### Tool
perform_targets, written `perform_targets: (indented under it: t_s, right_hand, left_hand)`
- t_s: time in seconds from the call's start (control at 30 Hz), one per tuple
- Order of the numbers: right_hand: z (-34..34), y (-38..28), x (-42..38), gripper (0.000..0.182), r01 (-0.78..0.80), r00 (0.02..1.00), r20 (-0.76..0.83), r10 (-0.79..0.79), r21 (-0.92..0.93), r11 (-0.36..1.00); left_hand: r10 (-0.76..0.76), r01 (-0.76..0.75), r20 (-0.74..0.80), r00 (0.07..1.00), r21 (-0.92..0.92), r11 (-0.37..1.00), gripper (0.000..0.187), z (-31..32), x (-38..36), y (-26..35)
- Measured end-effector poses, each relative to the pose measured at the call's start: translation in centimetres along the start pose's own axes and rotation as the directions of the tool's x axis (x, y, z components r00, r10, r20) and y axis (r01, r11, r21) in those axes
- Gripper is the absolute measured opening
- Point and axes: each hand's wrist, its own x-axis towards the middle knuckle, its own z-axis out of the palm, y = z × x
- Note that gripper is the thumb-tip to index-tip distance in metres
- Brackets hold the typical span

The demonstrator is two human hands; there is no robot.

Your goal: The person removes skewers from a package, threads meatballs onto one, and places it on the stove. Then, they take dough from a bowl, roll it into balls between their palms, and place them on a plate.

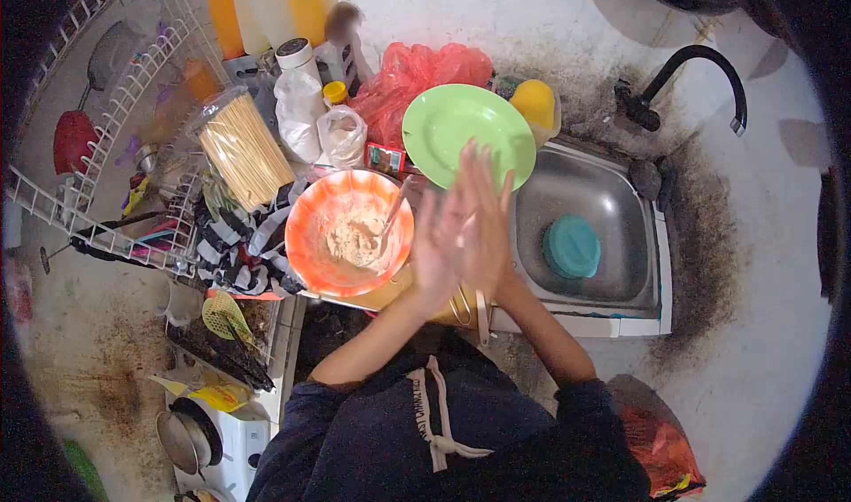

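My left hand [436,252] and my right hand [483,223] are raised together in front of me, palms facing each other and close or touching. Both are smeared by motion, with fingers stretched out. A pale smear shows between the palms, but I cannot make out whether something lies there. Left of my hands stands an orange and white scalloped bowl [306,227] holding a pale, lumpy dough-like mixture [353,239]. A spoon [394,214] leans in it. Just behind my fingertips is a light green plate [452,125], partly hidden by my right hand.
A steel sink [554,210] with a teal round container [572,247] lies right, under a black faucet [696,54]. Packed skewers [244,147], a red plastic bag [421,77] and bottles [306,6] crowd the back. A white wire rack [106,192] and stove [232,449] are left.
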Motion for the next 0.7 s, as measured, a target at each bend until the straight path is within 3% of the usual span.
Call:
perform_targets:
  t_s: [0.03,0.07,0.1,0.13,0.17,0.2,0.23,0.27,0.3,0.37,0.4,0.43,0.47,0.5,0.53,0.57,0.6,0.63,0.67,0.7]
  right_hand:
    - [-0.4,-0.9,-0.1,0.065,0.000,1.000,-0.001,0.000,-0.001,1.000]
    - [-0.3,-2.4,-0.3,0.063,-0.344,0.936,0.064,0.346,-0.043,0.938]
    - [2.8,-2.7,-0.4,0.064,-0.495,0.860,-0.216,0.462,-0.138,0.858]
    - [5.9,-3.1,-0.5,0.065,-0.654,0.701,-0.475,0.532,-0.131,0.745]
    - [4.5,-2.9,-0.6,0.065,-0.656,0.698,-0.479,0.532,-0.130,0.743]
    - [1.7,-2.5,-1.0,0.064,-0.196,0.968,-0.162,0.193,0.000,0.981]
    - [-0.1,-2.0,-1.2,0.063,0.261,0.954,0.074,-0.291,0.275,0.925]
    - [0.4,-0.4,-0.9,0.064,0.262,0.957,0.096,-0.273,0.114,0.958]
    - [0.0,0.2,0.0,0.064,0.264,0.956,0.097,-0.276,0.117,0.957]
    - [-0.9,1.0,1.8,0.068,0.075,0.997,-0.012,-0.076,-0.043,0.996]
    - [-0.9,1.1,2.6,0.067,0.028,0.997,-0.077,-0.025,0.034,0.999]
    - [0.8,0.5,2.3,0.067,0.031,0.997,-0.077,-0.028,0.033,0.999]
    - [3.8,-0.7,1.6,0.065,-0.303,0.930,-0.259,0.261,-0.139,0.943]
    - [5.4,-1.3,1.1,0.063,-0.620,0.746,-0.470,0.471,-0.233,0.749]
    - [3.7,-1.6,1.1,0.063,-0.622,0.745,-0.470,0.473,-0.235,0.747]
    - [0.9,-1.7,1.0,0.061,-0.135,0.983,-0.139,0.117,-0.132,0.982]
    - [-1.0,-1.5,1.0,0.061,0.345,0.925,0.116,-0.361,0.137,0.929]
    - [-1.0,-0.4,1.3,0.061,0.348,0.924,0.118,-0.365,0.139,0.927]
    - [-0.4,1.1,2.1,0.060,0.238,0.970,0.048,-0.240,0.032,0.971]
    - [-0.1,2.4,3.0,0.062,0.113,0.993,-0.038,-0.116,-0.068,0.991]
  left_hand:
    - [0.000,0.000,0.002,1.000,0.000,1.000,0.064,-0.8,0.2,-1.5]
    - [-0.036,0.033,0.036,0.999,0.064,0.997,0.067,-2.5,1.0,-3.3]
    - [-0.073,0.064,0.068,0.995,0.129,0.990,0.069,-3.4,1.4,-4.3]
    - [-0.074,0.065,0.069,0.995,0.129,0.990,0.069,-3.2,1.8,-3.9]
    - [0.014,-0.024,0.122,0.992,0.079,0.997,0.068,-2.7,2.9,-2.7]
    - [0.105,-0.111,0.169,0.980,0.025,0.994,0.067,-2.0,3.8,-1.2]
    - [0.199,-0.197,0.210,0.957,-0.033,0.980,0.066,-1.0,4.0,0.2]
    - [0.198,-0.185,0.157,0.968,-0.090,0.979,0.063,0.2,3.5,1.3]
    - [0.201,-0.189,0.154,0.967,-0.089,0.978,0.063,0.0,3.3,1.0]
    - [0.055,-0.058,0.020,0.998,0.220,0.974,0.066,-0.1,2.4,-0.7]
    - [0.027,-0.032,0.018,0.999,0.350,0.936,0.062,0.2,2.2,-1.5]
    - [0.030,-0.035,0.020,0.999,0.350,0.936,0.062,-0.5,2.9,-1.7]
    - [-0.032,0.013,0.114,0.993,0.171,0.985,0.062,-2.1,4.4,-1.9]
    - [-0.078,0.081,0.216,0.973,-0.008,0.997,0.063,-3.7,6.0,-2.0]
    - [-0.104,0.168,0.320,0.942,-0.180,0.969,0.063,-3.9,6.9,-1.5]
    - [-0.106,0.170,0.319,0.942,-0.180,0.969,0.063,-4.2,7.5,-0.9]
    - [0.026,0.022,0.324,0.946,-0.145,0.989,0.060,-3.3,7.7,0.5]
    - [0.162,-0.132,0.333,0.929,-0.112,0.985,0.057,-1.9,7.5,1.6]
    - [0.147,-0.130,0.187,0.971,-0.100,0.986,0.059,0.6,6.2,2.1]
    - [0.149,-0.132,0.186,0.971,-0.099,0.986,0.059,0.6,5.6,1.3]
